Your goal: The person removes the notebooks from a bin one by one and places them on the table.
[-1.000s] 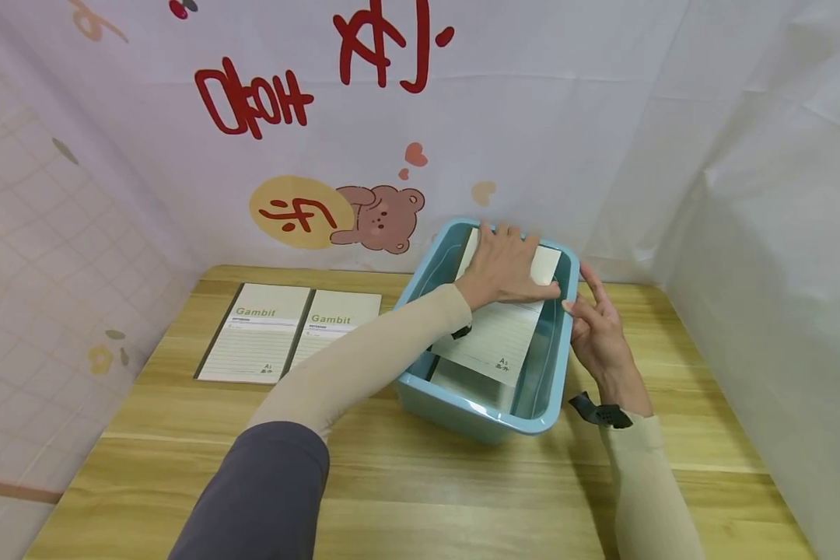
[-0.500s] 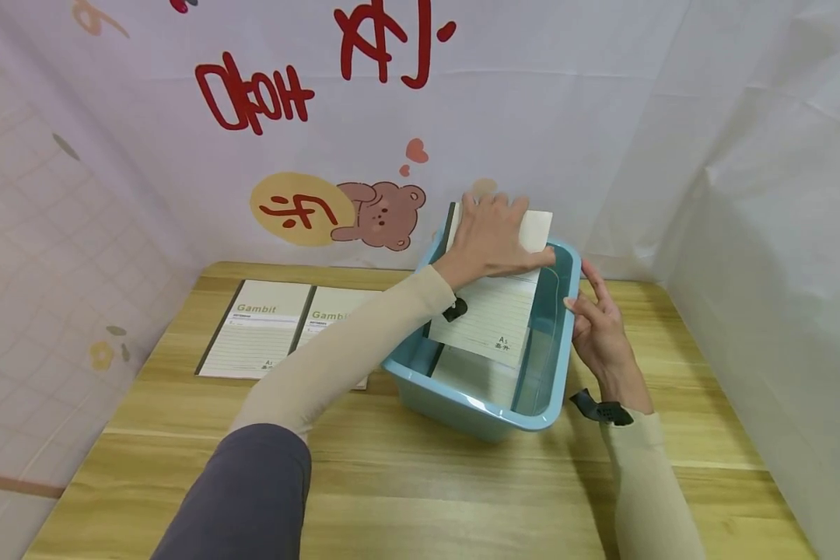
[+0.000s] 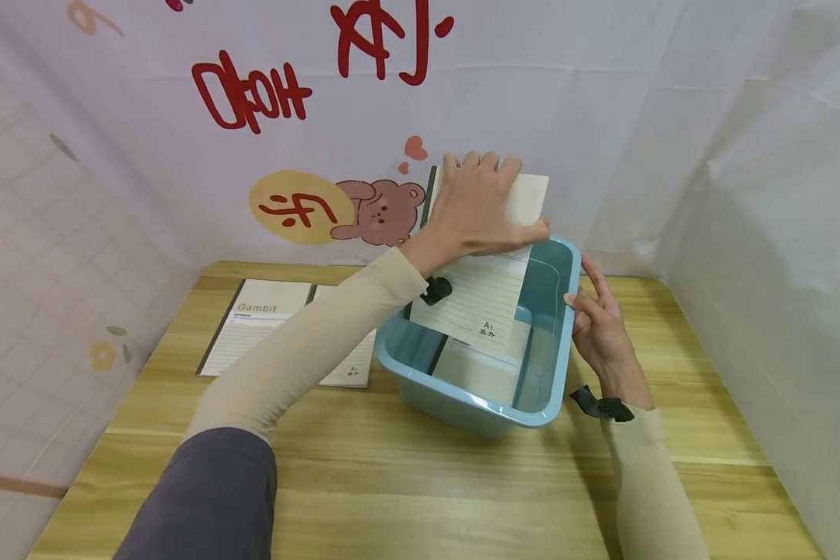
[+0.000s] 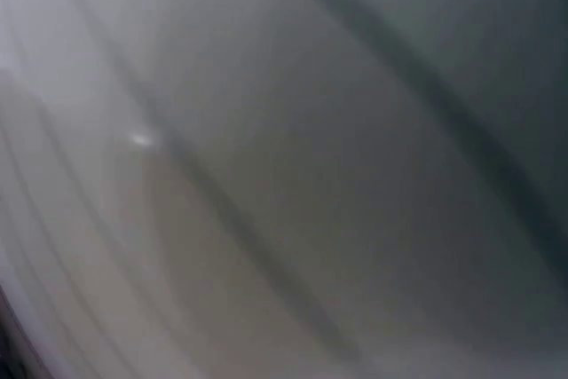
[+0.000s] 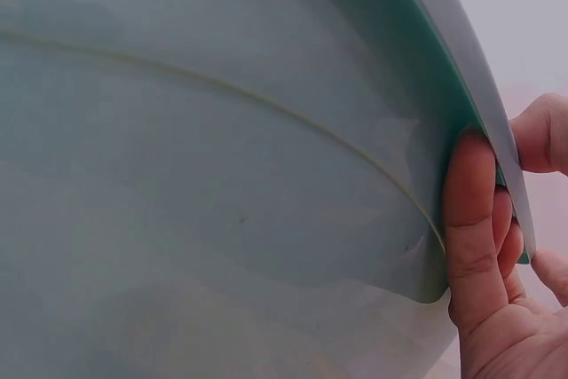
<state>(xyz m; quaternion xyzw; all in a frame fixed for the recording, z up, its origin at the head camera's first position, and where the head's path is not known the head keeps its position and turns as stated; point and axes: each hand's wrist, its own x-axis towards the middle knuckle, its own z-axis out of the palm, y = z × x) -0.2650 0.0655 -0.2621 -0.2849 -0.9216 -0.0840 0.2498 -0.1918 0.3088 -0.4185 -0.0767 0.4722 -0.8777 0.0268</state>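
My left hand [image 3: 472,206] grips a cream A5 notebook [image 3: 465,299] with a dark spine, fingers over its top edge and thumb at the right edge. That notebook is tilted and partly raised out of a blue plastic bin [image 3: 462,398]. Inside the bin lies another notebook [image 3: 479,373], partly covered by the held one. My right hand [image 3: 598,327] holds the bin's right rim; in the right wrist view its fingers [image 5: 470,210] are under the rim, against the outer wall [image 5: 222,219]. The left wrist view is filled by a blurred, lined surface [image 4: 266,175].
Two Gambit notebooks lie side by side on the wooden table [image 3: 420,490]: the left notebook [image 3: 252,342] and the right notebook [image 3: 350,369], partly hidden by my left forearm. A white printed curtain [image 3: 567,117] hangs behind the table, with a pale sheet [image 3: 777,272] on the right.
My left hand has lifted the notebook up and slightly left, exposing more of the bin's inside and the notebook in it. The right hand stays on the rim.
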